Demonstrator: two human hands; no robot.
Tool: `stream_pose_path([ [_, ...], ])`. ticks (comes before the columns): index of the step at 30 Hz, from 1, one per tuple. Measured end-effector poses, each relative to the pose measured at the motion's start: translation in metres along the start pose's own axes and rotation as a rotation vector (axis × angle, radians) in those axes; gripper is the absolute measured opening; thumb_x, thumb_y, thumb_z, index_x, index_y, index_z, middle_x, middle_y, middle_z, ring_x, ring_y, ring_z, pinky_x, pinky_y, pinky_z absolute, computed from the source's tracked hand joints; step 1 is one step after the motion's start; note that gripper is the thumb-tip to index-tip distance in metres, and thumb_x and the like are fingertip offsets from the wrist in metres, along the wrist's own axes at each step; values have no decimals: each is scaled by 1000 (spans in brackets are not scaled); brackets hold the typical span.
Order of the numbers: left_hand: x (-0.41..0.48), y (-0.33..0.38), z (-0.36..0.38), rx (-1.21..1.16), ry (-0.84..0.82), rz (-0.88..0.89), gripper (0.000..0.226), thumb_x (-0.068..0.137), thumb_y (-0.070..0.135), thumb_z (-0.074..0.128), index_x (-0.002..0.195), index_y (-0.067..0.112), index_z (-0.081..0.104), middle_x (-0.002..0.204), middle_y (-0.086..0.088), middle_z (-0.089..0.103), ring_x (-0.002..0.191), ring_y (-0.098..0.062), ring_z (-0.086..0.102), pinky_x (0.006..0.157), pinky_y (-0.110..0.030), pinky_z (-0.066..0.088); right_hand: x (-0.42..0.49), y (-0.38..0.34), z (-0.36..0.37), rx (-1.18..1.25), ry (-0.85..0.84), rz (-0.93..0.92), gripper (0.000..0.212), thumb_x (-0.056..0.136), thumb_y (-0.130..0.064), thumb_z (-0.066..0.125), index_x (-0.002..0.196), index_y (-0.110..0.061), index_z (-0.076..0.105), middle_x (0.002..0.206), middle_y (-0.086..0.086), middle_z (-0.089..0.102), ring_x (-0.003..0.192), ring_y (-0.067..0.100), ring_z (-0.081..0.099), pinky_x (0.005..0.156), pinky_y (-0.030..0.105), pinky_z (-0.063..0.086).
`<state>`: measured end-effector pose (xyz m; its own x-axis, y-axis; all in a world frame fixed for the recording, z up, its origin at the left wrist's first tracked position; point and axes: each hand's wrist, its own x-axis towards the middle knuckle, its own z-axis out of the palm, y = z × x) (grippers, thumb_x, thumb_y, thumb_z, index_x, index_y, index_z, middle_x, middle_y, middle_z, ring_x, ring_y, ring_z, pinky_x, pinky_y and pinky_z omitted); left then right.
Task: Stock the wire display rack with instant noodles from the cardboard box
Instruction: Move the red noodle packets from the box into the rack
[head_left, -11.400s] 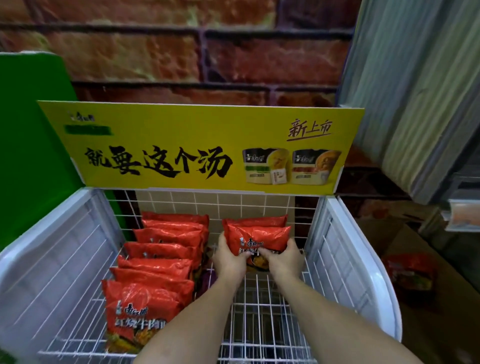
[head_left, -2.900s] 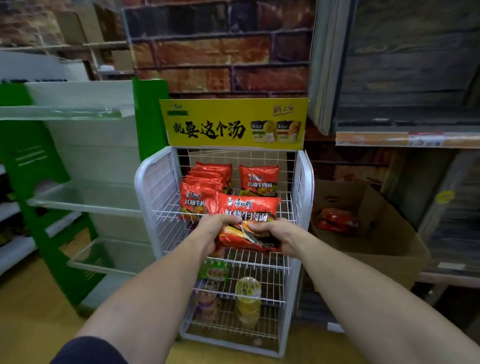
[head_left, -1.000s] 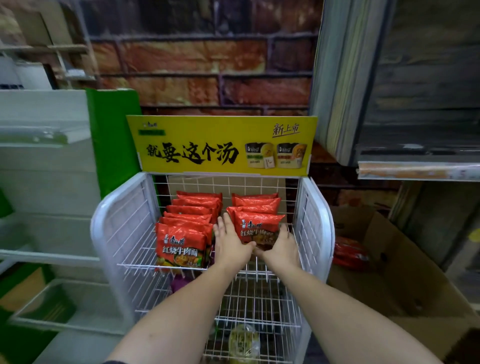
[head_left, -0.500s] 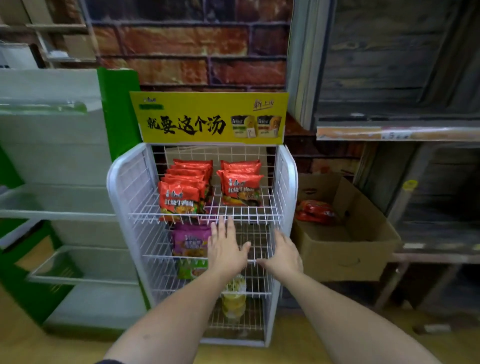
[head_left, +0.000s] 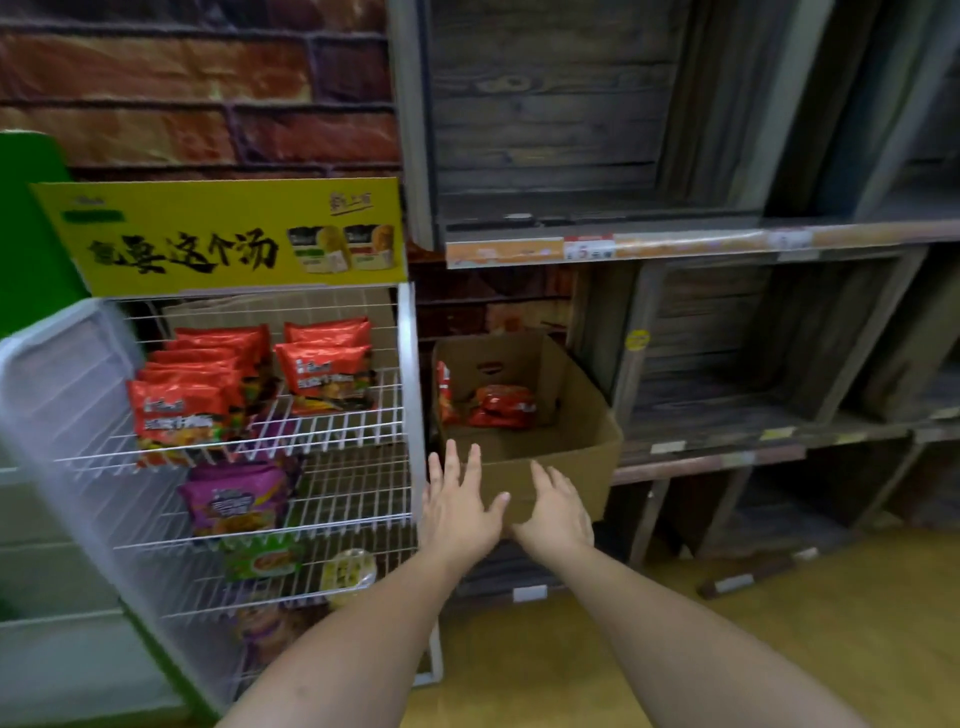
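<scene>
In the head view I judge the step in hand to be the reach into the cardboard box (head_left: 571, 462) for more stock. To do it well I would lift both hands over the near wall, drop them onto the red noodle packets (head_left: 501, 406) and close from either side, so the soft bags don't buckle.

My left hand (head_left: 457, 512) and right hand (head_left: 555, 514) are both empty. The fingers (head_left: 451, 465) are straight and spread wide, palms down. They lie across the box's near wall in the picture, but I cannot tell whether they touch it.

The packets sit beyond and above the fingertips, towards the box's back. The wire display rack (head_left: 410, 364) stands just left of my left fingers, its top shelf already carrying red packs (head_left: 324, 364).
</scene>
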<state>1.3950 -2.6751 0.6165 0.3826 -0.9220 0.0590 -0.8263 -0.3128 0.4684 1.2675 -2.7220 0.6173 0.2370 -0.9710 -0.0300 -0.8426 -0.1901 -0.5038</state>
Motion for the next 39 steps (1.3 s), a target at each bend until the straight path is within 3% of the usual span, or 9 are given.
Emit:
stream_pose_path([
  [6,23,61,36,5,-24,-14,80,103,59,42,165,29,3,172,-1,-16,158,-28,-15,129,-48,5,42,69,-43,-4,11,6,97,85,-46,76,161,-28,18,167,1,21,154,24,19,121,41,29],
  [11,55,70,44,9,-23,-71,82,102,59,44,165,29,2,172,-3,-15,158,-29,-15,128,-47,3,77,76,-40,-4,5,-13,96,86,-48,75,161,-29,18,167,2,22,155,25,18,123,43,28],
  [24,227,31,56,-62,6,-105,82,102,54,49,165,28,3,173,-4,-8,158,-30,-9,129,-48,11,242,38,-15,-71,-7,25,94,87,-48,73,161,-29,18,168,4,20,155,26,15,123,43,27],
  [30,278,4,71,-142,-78,-235,82,102,49,53,164,32,2,172,2,-10,159,-26,-8,127,-47,11,291,36,22,-95,-89,88,95,84,-50,76,159,-33,20,166,5,24,154,29,19,120,45,32],
  [34,311,-7,88,-226,-128,-316,80,102,48,56,164,34,7,173,6,-1,159,-23,4,128,-47,16,337,37,40,-61,-190,127,95,85,-49,75,159,-34,18,166,4,24,153,29,21,119,45,35],
  [39,365,-10,116,-317,-175,-368,82,96,64,53,164,36,15,172,0,10,158,-29,11,128,-51,16,408,46,64,120,-264,199,78,92,-61,60,155,-27,30,154,7,45,143,33,40,116,47,36],
])
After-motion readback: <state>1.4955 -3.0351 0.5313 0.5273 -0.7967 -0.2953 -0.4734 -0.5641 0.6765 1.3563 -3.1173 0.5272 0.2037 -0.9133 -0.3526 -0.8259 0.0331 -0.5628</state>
